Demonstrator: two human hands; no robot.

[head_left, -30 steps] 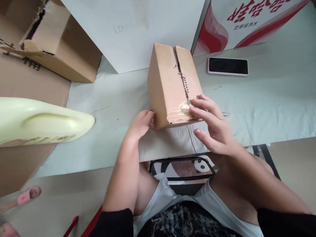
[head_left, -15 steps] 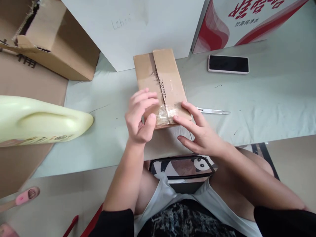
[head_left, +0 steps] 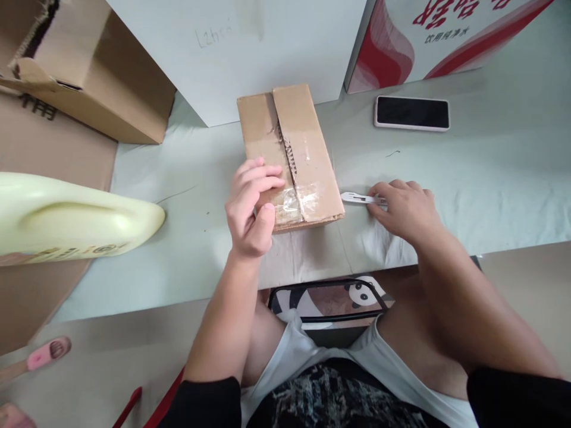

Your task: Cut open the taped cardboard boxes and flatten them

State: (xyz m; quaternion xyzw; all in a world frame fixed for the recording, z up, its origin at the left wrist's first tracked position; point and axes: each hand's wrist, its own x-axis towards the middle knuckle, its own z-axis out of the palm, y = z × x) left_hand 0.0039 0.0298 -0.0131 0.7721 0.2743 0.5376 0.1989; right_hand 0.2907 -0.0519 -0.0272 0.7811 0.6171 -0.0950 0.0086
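Note:
A small cardboard box [head_left: 307, 148] lies flat on the pale table [head_left: 491, 190], its top seam torn and patched with clear tape near the front edge. My left hand [head_left: 250, 205] rests on the box's front left corner, fingers curled over the top and thumb against the front face. My right hand [head_left: 404, 208] lies on the table to the right of the box, fingers closed over a thin silver utility knife [head_left: 357, 198] whose tip sticks out toward the box.
A phone [head_left: 411, 112] lies face up at the back right. A white board [head_left: 250, 53] and a red-and-white carton [head_left: 428, 35] stand behind the box. An open brown carton [head_left: 89, 77] is at the back left, a pale yellow plastic object [head_left: 66, 217] at the left.
The box was tipped down flat from standing on its edge. My right hand left the box's taped end and moved right onto the knife. My left hand came up onto the box's corner.

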